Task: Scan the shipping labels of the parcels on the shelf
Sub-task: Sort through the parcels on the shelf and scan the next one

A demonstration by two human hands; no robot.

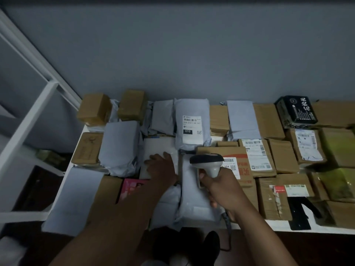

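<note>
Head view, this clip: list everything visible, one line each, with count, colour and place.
shelf: one, white, under all the parcels
cardboard boxes: more than ten, brown, mostly right half and back left
poly mailers: several, pale grey, left and centre
labelled mailer: one, grey with white label reading 010, back centre
black package: one, black with white print, back right
pink item: one, pink, front left of centre
green packets: two or so, yellow-green, far right
scanner: one, grey and black, centre
rack frame: one, white, left
left hand: resting on a pale parcel
right hand: grips the scanner
</note>
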